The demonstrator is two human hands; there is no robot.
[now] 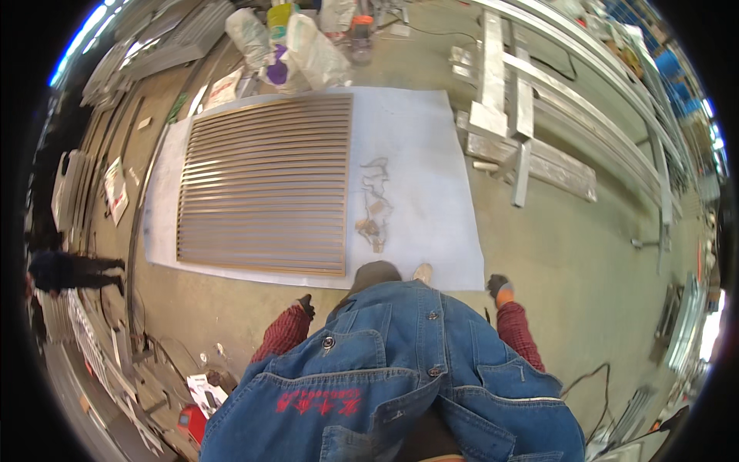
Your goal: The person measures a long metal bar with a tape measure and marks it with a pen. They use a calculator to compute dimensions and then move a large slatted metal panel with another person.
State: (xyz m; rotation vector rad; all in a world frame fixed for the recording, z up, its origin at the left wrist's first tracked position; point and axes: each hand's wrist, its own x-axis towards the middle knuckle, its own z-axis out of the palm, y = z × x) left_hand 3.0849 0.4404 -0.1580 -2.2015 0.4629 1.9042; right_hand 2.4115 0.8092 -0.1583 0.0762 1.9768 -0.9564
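Observation:
My left hand [306,306], in a dark glove, hangs low beside my blue denim jacket, near the front edge of a pale sheet; its fingers are too small and partly turned away to read. On the other side, my right hand [499,285], also dark-gloved, is held out beyond the sheet's near right corner. Its fingers look curled closed, with nothing visible in them. Neither hand touches the large slatted metal panel [265,192], which lies flat on the pale sheet [431,177] in front of me. Crumpled scraps [373,227] lie on the sheet to the panel's right.
White sacks [312,58] stand behind the sheet, near a jar with an orange lid [361,35]. Metal frames and beams [531,146] fill the far right. Stacked metal profiles [177,42] lie at the far left. Another person [65,271] stands at the left.

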